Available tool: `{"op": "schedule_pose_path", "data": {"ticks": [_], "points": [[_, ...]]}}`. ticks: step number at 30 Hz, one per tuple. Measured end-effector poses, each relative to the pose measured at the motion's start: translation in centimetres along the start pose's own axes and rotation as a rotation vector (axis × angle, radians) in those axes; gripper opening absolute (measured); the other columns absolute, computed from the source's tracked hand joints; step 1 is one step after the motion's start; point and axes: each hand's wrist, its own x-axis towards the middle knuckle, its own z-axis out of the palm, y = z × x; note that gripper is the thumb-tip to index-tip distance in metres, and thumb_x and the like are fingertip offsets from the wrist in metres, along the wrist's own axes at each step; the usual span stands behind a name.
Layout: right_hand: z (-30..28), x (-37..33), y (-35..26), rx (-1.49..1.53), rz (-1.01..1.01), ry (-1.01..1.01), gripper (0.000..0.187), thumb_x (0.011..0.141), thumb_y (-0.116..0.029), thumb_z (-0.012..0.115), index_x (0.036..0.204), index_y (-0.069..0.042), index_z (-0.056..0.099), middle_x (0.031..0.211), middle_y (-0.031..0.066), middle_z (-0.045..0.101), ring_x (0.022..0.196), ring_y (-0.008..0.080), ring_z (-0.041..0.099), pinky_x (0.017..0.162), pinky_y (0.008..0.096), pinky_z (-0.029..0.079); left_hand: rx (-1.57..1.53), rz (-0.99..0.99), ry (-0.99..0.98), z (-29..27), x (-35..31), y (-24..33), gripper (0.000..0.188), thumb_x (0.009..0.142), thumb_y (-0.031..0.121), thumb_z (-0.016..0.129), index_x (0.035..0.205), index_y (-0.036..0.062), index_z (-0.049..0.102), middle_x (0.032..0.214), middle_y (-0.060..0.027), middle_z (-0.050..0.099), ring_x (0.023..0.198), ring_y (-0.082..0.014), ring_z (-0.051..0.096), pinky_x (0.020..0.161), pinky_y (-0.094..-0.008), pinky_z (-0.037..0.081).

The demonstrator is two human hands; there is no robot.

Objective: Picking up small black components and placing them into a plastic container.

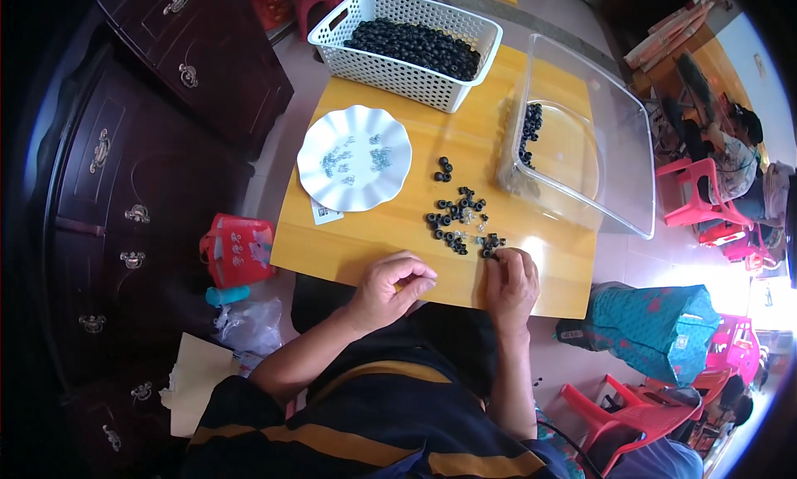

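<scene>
Over the table's near edge, my left hand [393,290] is closed, thumb and forefinger curled toward each other; anything between the tips is too small to make out. My right hand [511,285] rests with fingers bent together at the near edge of a loose pile of small black round parts [448,220]. Its fingertips touch or almost touch one black part [488,252], and what they pinch is hidden. Tiny clear pieces [470,227] lie among the black parts. A white wavy-rimmed plate [314,158] with small clear-bluish pieces stands at the left.
A white perforated basket [452,95] full of black parts stands at the table's [365,251] far side. A clear plastic bin [618,198] with some black parts sits at the right. Dark drawers [178,139] flank the left; a teal bag [656,325] and red chairs [627,417] are right.
</scene>
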Motion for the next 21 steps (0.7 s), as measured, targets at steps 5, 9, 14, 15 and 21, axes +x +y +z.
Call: {"op": "schedule_pose_path", "data": {"ticks": [5, 9, 14, 15, 21], "points": [[-0.4, -0.9, 0.3, 0.053, 0.095, 0.011, 0.023, 0.084, 0.003, 0.073, 0.104, -0.004, 0.066, 0.088, 0.0087, 0.065, 0.082, 0.0228, 0.064, 0.076, 0.0323, 0.052, 0.000, 0.010, -0.022, 0.7, 0.5, 0.5, 0.006, 0.092, -0.002, 0.071, 0.097, -0.0021, 0.069, 0.091, -0.0076, 0.068, 0.078, -0.0143, 0.066, 0.070, -0.0250, 0.052], [-1.7, -2.8, 1.2, 0.389, 0.317, -0.047, 0.021, 0.087, 0.003, 0.073, 0.107, -0.003, 0.065, 0.093, 0.0032, 0.066, 0.085, 0.0137, 0.064, 0.078, 0.0277, 0.053, -0.035, 0.005, -0.025, 1.6, 1.0, 1.1, 0.005, 0.093, -0.001, 0.070, 0.098, -0.0023, 0.069, 0.091, -0.0074, 0.068, 0.079, -0.0131, 0.066, 0.070, -0.0251, 0.053], [-2.2, -3.6, 0.8, 1.273, 0.774, -0.203, 0.020, 0.091, 0.002, 0.074, 0.108, -0.005, 0.065, 0.101, 0.0019, 0.068, 0.088, 0.0099, 0.064, 0.078, 0.0237, 0.052, -0.088, -0.059, -0.071, 3.2, 1.4, 1.2, 0.005, 0.094, 0.000, 0.070, 0.098, -0.0021, 0.070, 0.091, -0.0070, 0.068, 0.079, -0.0118, 0.066, 0.070, -0.0254, 0.053], [-1.9, -3.9, 0.8, 1.421, 0.794, -0.187, 0.023, 0.089, 0.000, 0.076, 0.109, -0.005, 0.065, 0.105, 0.0040, 0.068, 0.092, 0.0125, 0.065, 0.082, 0.0252, 0.054, -0.097, -0.078, -0.080, 3.6, 1.5, 1.4, 0.005, 0.094, 0.000, 0.071, 0.098, -0.0018, 0.070, 0.091, -0.0069, 0.067, 0.079, -0.0117, 0.066, 0.070, -0.0256, 0.053], [-1.0, -4.1, 0.2, 1.921, 0.826, -0.268, 0.025, 0.090, -0.003, 0.076, 0.112, -0.007, 0.064, 0.112, 0.0092, 0.068, 0.096, 0.0186, 0.067, 0.083, 0.0283, 0.058, -0.104, -0.004, -0.046, 5.0, 2.2, 2.0, 0.006, 0.093, 0.000, 0.071, 0.099, -0.0009, 0.070, 0.092, -0.0068, 0.068, 0.079, -0.0127, 0.067, 0.070, -0.0264, 0.054]]}}
